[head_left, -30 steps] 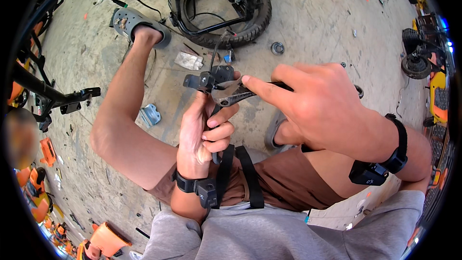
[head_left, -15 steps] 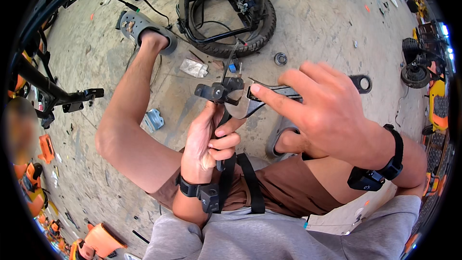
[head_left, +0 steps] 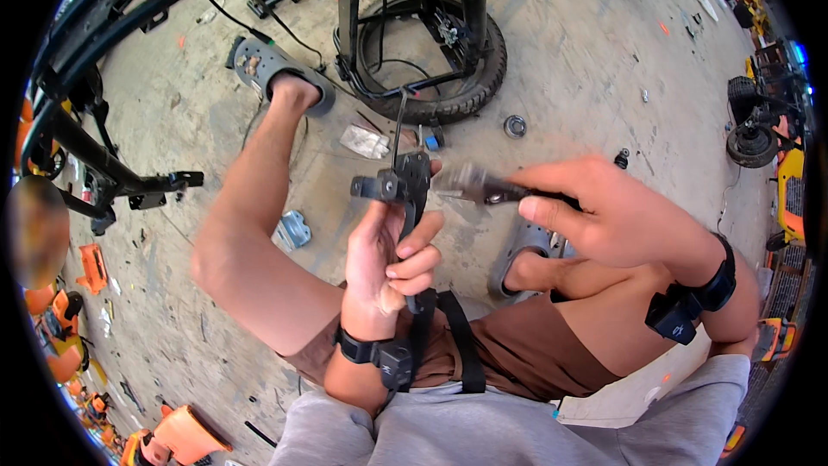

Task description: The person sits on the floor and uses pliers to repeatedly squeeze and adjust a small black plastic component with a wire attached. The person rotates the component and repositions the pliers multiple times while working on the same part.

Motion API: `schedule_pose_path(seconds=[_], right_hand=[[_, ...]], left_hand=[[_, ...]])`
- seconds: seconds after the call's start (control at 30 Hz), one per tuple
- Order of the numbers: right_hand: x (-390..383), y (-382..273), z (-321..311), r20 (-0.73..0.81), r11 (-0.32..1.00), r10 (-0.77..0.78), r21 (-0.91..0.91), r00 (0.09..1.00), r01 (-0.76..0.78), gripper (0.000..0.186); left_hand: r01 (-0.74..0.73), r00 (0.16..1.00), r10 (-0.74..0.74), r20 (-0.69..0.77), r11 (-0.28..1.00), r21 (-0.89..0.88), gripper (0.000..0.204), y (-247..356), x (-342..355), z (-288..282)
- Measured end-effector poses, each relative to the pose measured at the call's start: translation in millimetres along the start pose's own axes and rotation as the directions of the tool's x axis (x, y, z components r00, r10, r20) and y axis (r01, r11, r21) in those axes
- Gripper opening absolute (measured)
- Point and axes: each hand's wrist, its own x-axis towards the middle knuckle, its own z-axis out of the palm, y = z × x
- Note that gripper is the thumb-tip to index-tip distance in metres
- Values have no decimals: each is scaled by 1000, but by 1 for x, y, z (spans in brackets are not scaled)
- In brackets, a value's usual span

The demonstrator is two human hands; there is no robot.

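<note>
My left hand (head_left: 371, 267) is closed around a black metal lever assembly (head_left: 405, 181) with a flat clamp bracket, held upright between my knees; a thin cable (head_left: 398, 129) rises from it toward the frame ahead. Just to the right, my right hand (head_left: 604, 224) grips an adjustable wrench (head_left: 479, 183), its jaw motion-blurred and a short gap away from the assembly.
A black vehicle frame (head_left: 349, 17) stands over a tyre (head_left: 479, 78) ahead; another frame (head_left: 103, 168) fills the left. A bearing ring (head_left: 514, 126), packet (head_left: 366, 140) and silver bracket (head_left: 291, 229) lie on the concrete. Orange parts (head_left: 185, 431) sit lower left, wheels (head_left: 750, 142) at right.
My right hand has moved right and down, pulling the wrench away from the assembly and turning it. My left hand and the assembly have shifted right in view, as has the scene.
</note>
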Motion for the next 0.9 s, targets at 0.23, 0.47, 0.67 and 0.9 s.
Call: schedule_pose_path(seconds=[0.23, 0.47, 0.67, 0.9], right_hand=[[3, -18, -1, 211, 919, 211, 290, 954, -267, 30], [-1, -22, 14, 201, 975, -23, 221, 979, -23, 30], [-3, -29, 16, 230, 962, -34, 271, 972, -30, 32], [3, -23, 24, 215, 953, -41, 300, 976, -26, 34]], left_hand=[[-281, 959, 265, 97, 868, 410, 76, -15, 4, 13], [-651, 694, 717, -71, 666, 363, 78, -32, 7, 31], [-486, 725, 683, 88, 417, 767, 100, -20, -1, 10], [-412, 717, 697, 6, 418, 810, 102, -22, 2, 20]])
